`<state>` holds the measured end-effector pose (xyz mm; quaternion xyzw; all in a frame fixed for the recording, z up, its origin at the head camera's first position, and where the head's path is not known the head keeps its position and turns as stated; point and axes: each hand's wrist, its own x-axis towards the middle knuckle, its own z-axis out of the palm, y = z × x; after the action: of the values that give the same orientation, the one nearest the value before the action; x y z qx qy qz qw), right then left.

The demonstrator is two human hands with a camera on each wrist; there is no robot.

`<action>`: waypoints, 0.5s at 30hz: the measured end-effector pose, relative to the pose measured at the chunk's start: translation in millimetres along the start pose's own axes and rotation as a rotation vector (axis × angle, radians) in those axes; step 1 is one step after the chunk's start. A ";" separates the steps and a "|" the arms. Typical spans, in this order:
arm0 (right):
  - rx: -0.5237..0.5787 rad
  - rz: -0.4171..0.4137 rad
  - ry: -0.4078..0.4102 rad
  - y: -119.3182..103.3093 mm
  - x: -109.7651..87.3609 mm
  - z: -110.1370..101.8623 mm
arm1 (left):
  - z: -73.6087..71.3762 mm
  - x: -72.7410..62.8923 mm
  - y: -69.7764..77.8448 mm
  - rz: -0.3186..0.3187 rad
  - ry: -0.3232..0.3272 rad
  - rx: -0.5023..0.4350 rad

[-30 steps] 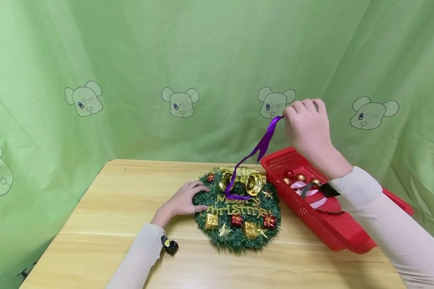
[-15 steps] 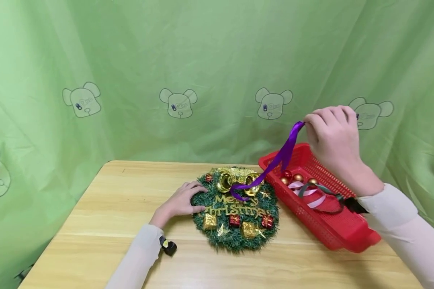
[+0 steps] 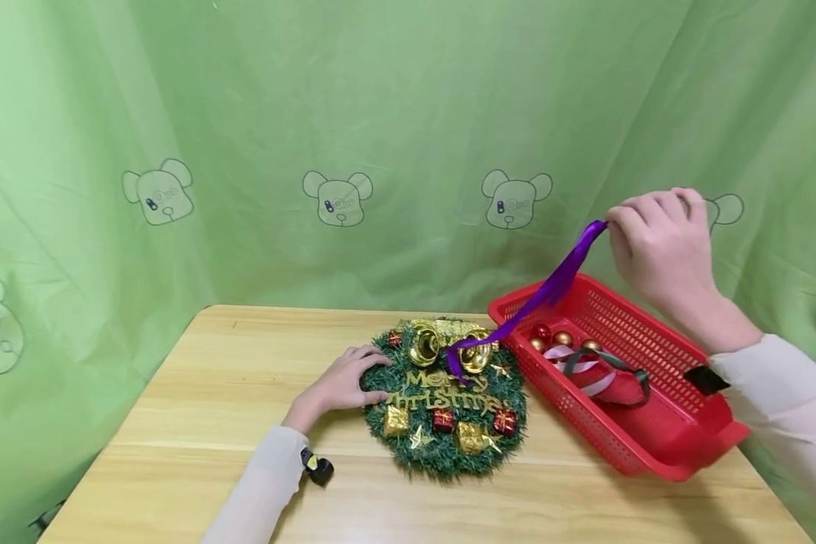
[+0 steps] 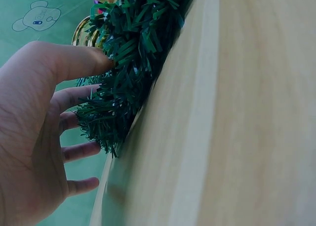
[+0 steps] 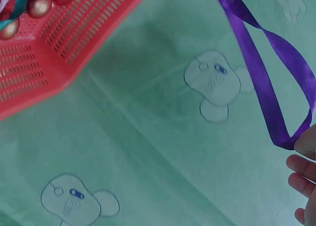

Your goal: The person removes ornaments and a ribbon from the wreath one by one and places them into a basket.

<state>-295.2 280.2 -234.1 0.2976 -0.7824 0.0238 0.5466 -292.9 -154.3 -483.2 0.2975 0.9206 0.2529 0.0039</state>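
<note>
A green tinsel Christmas wreath (image 3: 449,461) with gold bells, small gift boxes, stars and gold lettering lies on the table. My left hand (image 3: 343,380) rests at its left edge; in the left wrist view, the thumb and forefinger touch the tinsel with the fingers spread. Raised above the red basket, my right hand (image 3: 669,245) pinches a purple ribbon (image 3: 557,285). This ribbon slants down to the wreath, its lower end around the right bell. In the right wrist view the ribbon (image 5: 254,70) forms a loop at the fingertips (image 5: 303,144).
A red plastic basket (image 3: 585,415) stands tilted beside the wreath's right side. It holds gold and red balls (image 3: 563,338), plus pink and dark green ribbons (image 3: 605,359). The wooden table (image 3: 197,423) reaches back to a green curtain (image 3: 408,91) printed with bear heads.
My right hand has moved to the right, drawing the purple ribbon out over the basket. Its lower end has shifted across the wreath towards the right bell. My left hand stays at the wreath's edge.
</note>
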 end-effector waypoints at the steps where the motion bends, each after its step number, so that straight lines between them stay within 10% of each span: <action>1: -0.006 0.010 0.009 2.9 2.3 -2.9 | -0.1 -0.1 0.7 -0.003 -0.001 -0.002; 15: -0.004 0.239 0.222 2.6 36.4 -48.6 | -0.9 -1.4 0.9 -0.004 -0.006 0.002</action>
<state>-263.8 283.9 -182.1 0.1971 -0.7469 0.1199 0.6236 -291.5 -154.9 -482.2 0.2963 0.9215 0.2509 0.0067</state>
